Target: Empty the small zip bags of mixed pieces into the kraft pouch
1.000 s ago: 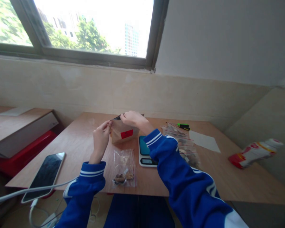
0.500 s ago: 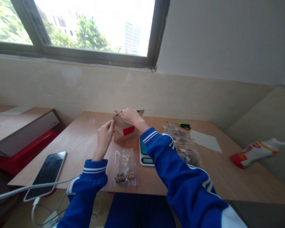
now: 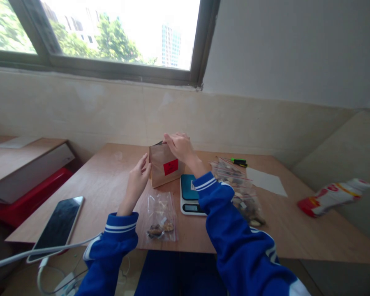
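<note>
A brown paper bag (image 3: 159, 167) with a red label (image 3: 170, 167) stands on the table, its top edge partly covered by my right hand (image 3: 180, 146). The fingers of that hand are closed over the bag's upper rim. At the bag's left side is my left hand (image 3: 138, 174), fingers stretched out beside the edge; whether they touch it I cannot tell. In front of the bag lies a clear zip bag (image 3: 160, 211) holding a few brown dried pieces. A kitchen scale (image 3: 188, 187) with a teal top sits just right of the paper bag, partly behind my right sleeve.
Several zip bags of dried pieces (image 3: 239, 189) overlap on the right. Behind them lie a green-and-black tool (image 3: 239, 162) and a white sheet (image 3: 267, 181). A red-and-white bottle (image 3: 333, 198) is at far right. A phone (image 3: 57, 226) with a cable lies at left.
My right hand has moved right along the bag's top. The bag has turned slightly, showing more of its front and label. My left hand has loosened from a pinch at the bag's edge.
</note>
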A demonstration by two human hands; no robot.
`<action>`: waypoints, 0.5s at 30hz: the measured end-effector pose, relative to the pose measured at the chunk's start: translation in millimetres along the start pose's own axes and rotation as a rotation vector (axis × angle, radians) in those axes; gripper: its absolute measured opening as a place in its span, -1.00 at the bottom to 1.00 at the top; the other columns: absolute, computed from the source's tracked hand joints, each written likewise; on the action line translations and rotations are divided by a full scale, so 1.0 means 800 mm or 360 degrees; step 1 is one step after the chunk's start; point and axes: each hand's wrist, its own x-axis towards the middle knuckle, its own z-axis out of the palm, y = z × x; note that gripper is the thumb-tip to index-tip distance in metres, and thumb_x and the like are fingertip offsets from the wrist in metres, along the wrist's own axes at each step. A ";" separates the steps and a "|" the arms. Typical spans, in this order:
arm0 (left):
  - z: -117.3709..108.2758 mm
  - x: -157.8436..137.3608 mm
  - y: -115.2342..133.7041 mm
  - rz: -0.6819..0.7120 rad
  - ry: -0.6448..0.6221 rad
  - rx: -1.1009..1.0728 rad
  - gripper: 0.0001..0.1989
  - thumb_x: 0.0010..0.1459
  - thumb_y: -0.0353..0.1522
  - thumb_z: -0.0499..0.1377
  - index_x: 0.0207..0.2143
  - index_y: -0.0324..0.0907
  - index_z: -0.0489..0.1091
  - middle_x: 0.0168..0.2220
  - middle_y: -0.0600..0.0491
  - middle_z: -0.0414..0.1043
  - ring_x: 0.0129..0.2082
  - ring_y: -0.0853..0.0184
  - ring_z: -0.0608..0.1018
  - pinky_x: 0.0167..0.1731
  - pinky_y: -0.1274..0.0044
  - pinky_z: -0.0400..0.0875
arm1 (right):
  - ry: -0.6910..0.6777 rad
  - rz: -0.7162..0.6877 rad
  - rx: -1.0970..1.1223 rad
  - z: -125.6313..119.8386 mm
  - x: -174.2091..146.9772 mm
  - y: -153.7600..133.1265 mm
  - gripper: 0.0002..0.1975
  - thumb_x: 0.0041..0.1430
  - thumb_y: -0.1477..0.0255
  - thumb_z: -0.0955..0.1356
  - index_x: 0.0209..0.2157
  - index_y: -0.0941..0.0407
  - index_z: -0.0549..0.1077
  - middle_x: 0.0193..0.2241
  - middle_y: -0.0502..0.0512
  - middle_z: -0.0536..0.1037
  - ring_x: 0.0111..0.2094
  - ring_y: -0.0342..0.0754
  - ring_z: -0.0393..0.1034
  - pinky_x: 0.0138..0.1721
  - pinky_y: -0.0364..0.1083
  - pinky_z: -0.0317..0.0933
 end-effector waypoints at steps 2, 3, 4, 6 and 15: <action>-0.001 -0.006 -0.004 -0.0010 -0.0015 0.0009 -0.48 0.20 -0.23 0.08 0.18 -0.23 0.22 0.19 -0.15 0.28 0.12 0.14 0.41 0.05 0.34 0.37 | 0.0317 0.0003 0.0199 -0.012 -0.019 0.002 -0.51 0.40 0.29 0.01 -0.21 0.12 0.50 -0.16 0.17 0.53 -0.07 0.00 0.35 0.02 -0.01 0.09; -0.001 -0.009 -0.006 -0.0008 -0.0023 0.0019 -0.47 0.20 -0.23 0.07 0.19 -0.23 0.21 0.20 -0.15 0.26 0.13 0.14 0.40 0.06 0.33 0.37 | 0.0452 0.0031 0.0296 -0.017 -0.031 0.002 -0.55 0.39 0.31 0.03 -0.17 0.11 0.47 -0.13 0.15 0.51 -0.05 -0.02 0.32 0.03 -0.02 0.08; -0.001 -0.011 -0.008 -0.0005 -0.0029 0.0027 -0.46 0.20 -0.22 0.07 0.19 -0.22 0.20 0.21 -0.15 0.25 0.14 0.13 0.39 0.07 0.32 0.36 | 0.0560 0.0080 0.0387 -0.021 -0.045 0.001 -0.58 0.39 0.33 0.03 -0.15 0.11 0.45 -0.13 0.14 0.50 -0.05 -0.03 0.31 0.04 -0.02 0.08; 0.000 -0.016 -0.012 -0.0009 -0.0033 0.0038 -0.45 0.19 -0.21 0.08 0.20 -0.21 0.19 0.21 -0.16 0.24 0.14 0.11 0.38 0.07 0.29 0.35 | 0.0665 0.0200 0.0544 -0.023 -0.077 -0.002 -0.64 0.37 0.37 0.05 -0.17 0.11 0.42 -0.18 0.15 0.48 -0.07 -0.03 0.31 0.03 -0.01 0.12; 0.009 -0.036 -0.018 -0.0154 -0.0037 -0.0027 -0.39 0.16 -0.19 0.09 0.23 -0.21 0.12 0.21 -0.21 0.24 0.16 0.07 0.36 0.06 0.25 0.35 | 0.0045 0.1094 0.1017 0.069 -0.237 -0.032 -0.84 0.17 0.38 0.24 -0.30 0.13 0.41 -0.35 0.13 0.51 -0.30 -0.03 0.42 -0.21 -0.04 0.30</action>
